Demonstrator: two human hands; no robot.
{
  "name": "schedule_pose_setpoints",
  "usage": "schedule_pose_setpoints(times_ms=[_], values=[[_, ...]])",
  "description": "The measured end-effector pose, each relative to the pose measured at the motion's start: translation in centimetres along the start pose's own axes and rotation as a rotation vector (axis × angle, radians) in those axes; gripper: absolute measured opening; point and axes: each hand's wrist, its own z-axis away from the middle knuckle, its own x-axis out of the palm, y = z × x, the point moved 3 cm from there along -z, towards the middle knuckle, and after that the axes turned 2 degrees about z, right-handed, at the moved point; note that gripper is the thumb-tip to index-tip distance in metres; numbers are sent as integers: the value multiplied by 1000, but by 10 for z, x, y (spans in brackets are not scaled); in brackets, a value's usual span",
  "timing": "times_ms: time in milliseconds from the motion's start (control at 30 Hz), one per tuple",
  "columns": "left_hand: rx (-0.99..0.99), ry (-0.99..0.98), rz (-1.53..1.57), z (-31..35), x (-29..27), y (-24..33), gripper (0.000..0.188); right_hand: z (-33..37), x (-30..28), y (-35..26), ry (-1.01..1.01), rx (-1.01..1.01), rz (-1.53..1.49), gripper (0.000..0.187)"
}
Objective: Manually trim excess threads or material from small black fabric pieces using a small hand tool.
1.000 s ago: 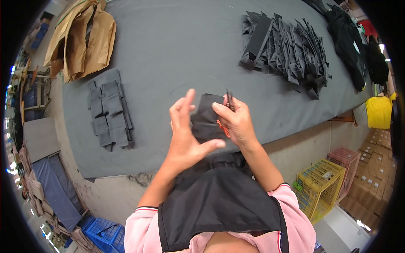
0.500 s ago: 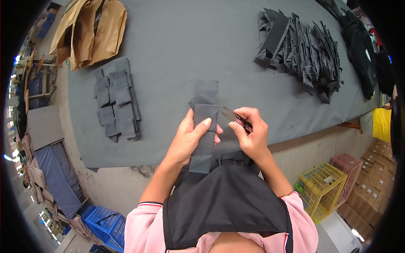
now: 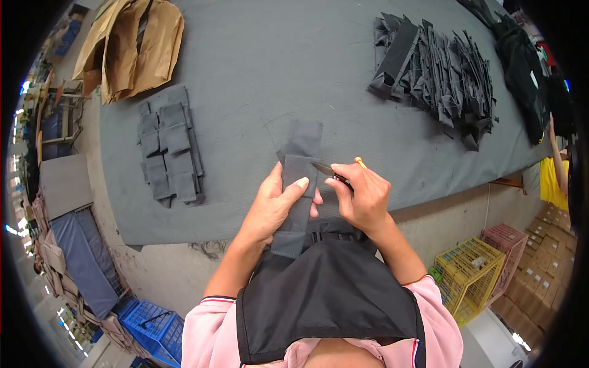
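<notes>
My left hand (image 3: 271,199) grips a dark grey fabric strip (image 3: 300,168), thumb on top and fingers underneath. The strip is folded and sewn, with its far end lying over the table and its near end hanging by my apron. In my right hand (image 3: 366,195) are small black-handled thread snips (image 3: 325,169), their pointed blade touching or just over the strip's right edge. A small yellow-orange piece shows at my right forefinger; its kind is unclear. To the left lies a stack of similar folded pieces (image 3: 176,130), and a large bundle of grey strips (image 3: 451,80) lies far right.
A grey cloth-covered table (image 3: 245,67) spans the front. On its far left stands an open brown paper bag (image 3: 165,46); dark garments (image 3: 518,67) lie at its right edge. Below are a blue crate (image 3: 153,328), a yellow crate (image 3: 469,270) and cartons. Another person's arm shows far right.
My right hand has brought the snips left, onto the strip's edge. The strip has tilted slightly, its near end shifting left. Another person's arm has come into view at the far right.
</notes>
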Motion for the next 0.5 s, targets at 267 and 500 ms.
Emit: schedule_pose_setpoints(times_ms=[267, 500], values=[[-29, -57, -5, 0, 3, -1, 35, 4, -1, -1, -14, 167, -155, 22], [51, -44, -61, -1, 6, -6, 33, -9, 6, -9, -58, 151, -191, 23]])
